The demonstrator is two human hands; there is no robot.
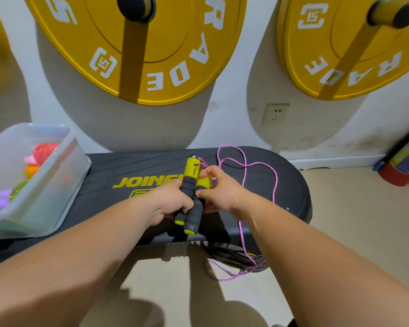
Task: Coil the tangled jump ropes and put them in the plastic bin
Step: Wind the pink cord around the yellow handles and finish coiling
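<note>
Two yellow and grey jump rope handles (pixel 191 185) are held side by side over the black bench (pixel 132 168). My left hand (pixel 169 202) grips the foam part of the handles. My right hand (pixel 219 190) pinches the second handle at its yellow end. The pink rope (pixel 246 165) loops loosely across the bench behind my right hand, then hangs over the front edge to the floor, where it lies in loose curves. The clear plastic bin (pixel 45 185) stands on the bench's left end and holds coloured jump ropes.
Two yellow weight plates (pixel 151 55) hang on the white wall behind the bench, with a wall socket (pixel 274 114) between them. A dark rope bundle (pixel 232 256) lies under the bench edge. A red object (pixel 401 171) sits on the floor at far right.
</note>
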